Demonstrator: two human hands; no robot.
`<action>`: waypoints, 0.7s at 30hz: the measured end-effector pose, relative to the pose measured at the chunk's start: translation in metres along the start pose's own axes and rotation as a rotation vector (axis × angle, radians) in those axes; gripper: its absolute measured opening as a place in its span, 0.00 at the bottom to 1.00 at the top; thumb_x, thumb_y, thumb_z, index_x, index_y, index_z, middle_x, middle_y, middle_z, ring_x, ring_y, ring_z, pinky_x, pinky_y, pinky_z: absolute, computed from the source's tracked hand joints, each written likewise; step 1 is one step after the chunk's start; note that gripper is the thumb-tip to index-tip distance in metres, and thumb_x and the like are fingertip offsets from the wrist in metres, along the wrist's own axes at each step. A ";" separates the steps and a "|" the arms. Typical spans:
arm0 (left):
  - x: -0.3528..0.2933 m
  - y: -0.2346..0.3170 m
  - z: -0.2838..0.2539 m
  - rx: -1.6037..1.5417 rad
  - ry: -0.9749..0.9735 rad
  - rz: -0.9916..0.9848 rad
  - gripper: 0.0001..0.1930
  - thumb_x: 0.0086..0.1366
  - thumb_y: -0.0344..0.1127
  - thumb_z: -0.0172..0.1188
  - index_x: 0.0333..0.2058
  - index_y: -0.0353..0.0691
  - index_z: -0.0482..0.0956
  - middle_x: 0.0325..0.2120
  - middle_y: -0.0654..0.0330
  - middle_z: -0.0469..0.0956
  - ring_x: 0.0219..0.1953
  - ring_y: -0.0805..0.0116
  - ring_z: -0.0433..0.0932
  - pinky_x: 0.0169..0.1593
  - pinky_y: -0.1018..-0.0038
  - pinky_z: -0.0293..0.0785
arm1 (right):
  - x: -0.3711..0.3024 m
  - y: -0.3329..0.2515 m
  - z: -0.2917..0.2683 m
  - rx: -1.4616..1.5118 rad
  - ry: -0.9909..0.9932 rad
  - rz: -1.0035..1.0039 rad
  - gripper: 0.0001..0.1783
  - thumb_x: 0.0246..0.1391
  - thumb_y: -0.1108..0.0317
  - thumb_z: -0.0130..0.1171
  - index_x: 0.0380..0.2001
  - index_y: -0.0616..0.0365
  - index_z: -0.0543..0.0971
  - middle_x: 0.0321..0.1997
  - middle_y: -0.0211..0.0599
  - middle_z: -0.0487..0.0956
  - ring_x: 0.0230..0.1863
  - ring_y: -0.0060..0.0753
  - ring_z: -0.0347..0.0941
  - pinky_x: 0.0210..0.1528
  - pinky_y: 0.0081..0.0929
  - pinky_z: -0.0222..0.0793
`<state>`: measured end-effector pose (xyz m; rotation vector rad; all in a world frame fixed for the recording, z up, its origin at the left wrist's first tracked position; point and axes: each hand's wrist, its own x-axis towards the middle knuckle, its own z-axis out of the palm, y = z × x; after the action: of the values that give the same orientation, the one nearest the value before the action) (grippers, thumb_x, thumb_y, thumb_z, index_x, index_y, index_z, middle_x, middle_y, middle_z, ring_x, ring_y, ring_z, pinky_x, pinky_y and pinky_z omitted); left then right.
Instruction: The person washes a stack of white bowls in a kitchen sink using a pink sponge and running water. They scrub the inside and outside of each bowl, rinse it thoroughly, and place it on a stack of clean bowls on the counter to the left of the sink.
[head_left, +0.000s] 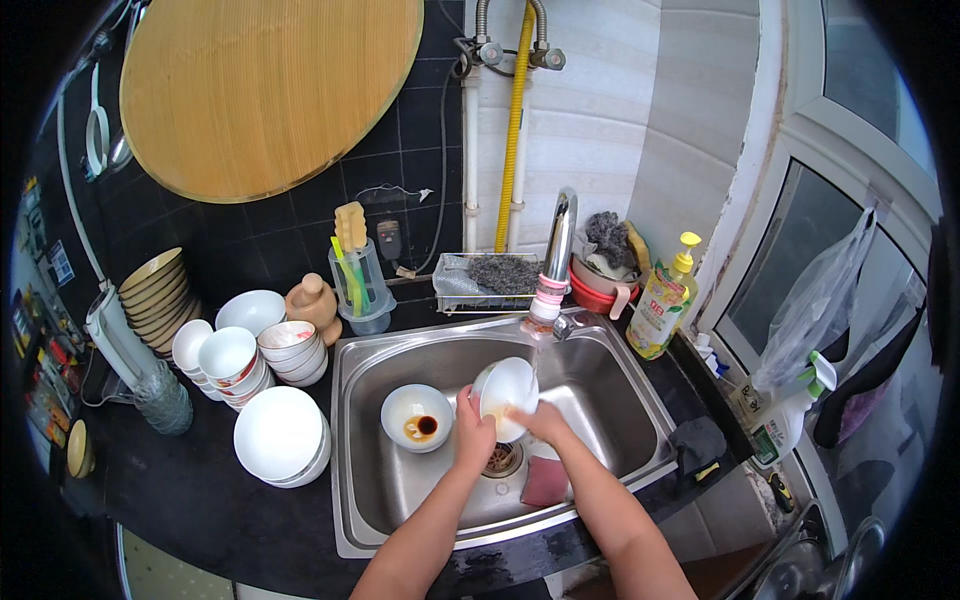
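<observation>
Bowl held between two hands, below the tap and over the sink

The bowl [513,378] is off the sink [612,420] floor, tipped, its mouth turned up and toward the person's right. It is round and offers no long axis; the tilt is the reading that matters. The left hand [474,428] is clamped on the left wall, thumb near the rim. The right hand [541,423] is at the lower right of the mouth, its fingers over or against the inner face (they are blurred, so whether they grip cannot be told). Both hands are at the bowl; neither is clearly nearer.

The tap [560,235] stands beyond the bowl and slightly to its right. A thin stream appears to fall close by the right rim; contact is not certain. In this inspector's judgement, the next move turns on that rim's position against the stream.

The other bowl [400,402], with dark liquid inside, rests in the sink left of the left hand, apart from it. The cloth [545,482] lies below the right hand.
</observation>
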<state>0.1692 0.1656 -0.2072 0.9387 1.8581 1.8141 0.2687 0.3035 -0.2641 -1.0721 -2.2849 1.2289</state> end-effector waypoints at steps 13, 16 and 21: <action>-0.008 0.008 -0.001 -0.213 -0.019 -0.287 0.39 0.45 0.28 0.56 0.56 0.34 0.45 0.45 0.44 0.62 0.32 0.59 0.74 0.17 0.76 0.71 | -0.010 -0.022 -0.004 -0.095 -0.023 0.028 0.20 0.42 0.55 0.61 0.26 0.66 0.76 0.19 0.35 0.75 0.17 0.25 0.69 0.20 0.24 0.66; -0.005 0.013 -0.006 -0.285 -0.078 -0.373 0.39 0.45 0.28 0.56 0.56 0.33 0.47 0.45 0.43 0.62 0.32 0.59 0.74 0.20 0.76 0.71 | -0.007 -0.018 -0.004 -0.100 0.226 0.025 0.22 0.43 0.53 0.61 0.25 0.65 0.76 0.18 0.38 0.75 0.17 0.25 0.70 0.20 0.25 0.66; -0.015 -0.005 0.018 0.094 0.244 0.104 0.38 0.44 0.29 0.55 0.55 0.31 0.50 0.46 0.42 0.63 0.45 0.51 0.68 0.48 0.66 0.66 | -0.023 -0.046 -0.006 0.329 -0.183 0.347 0.22 0.42 0.53 0.62 0.26 0.65 0.76 0.17 0.39 0.74 0.12 0.23 0.67 0.13 0.23 0.63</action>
<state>0.1914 0.1684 -0.2168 0.8946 2.0923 1.9953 0.2667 0.2743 -0.2216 -1.3071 -1.9691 1.8321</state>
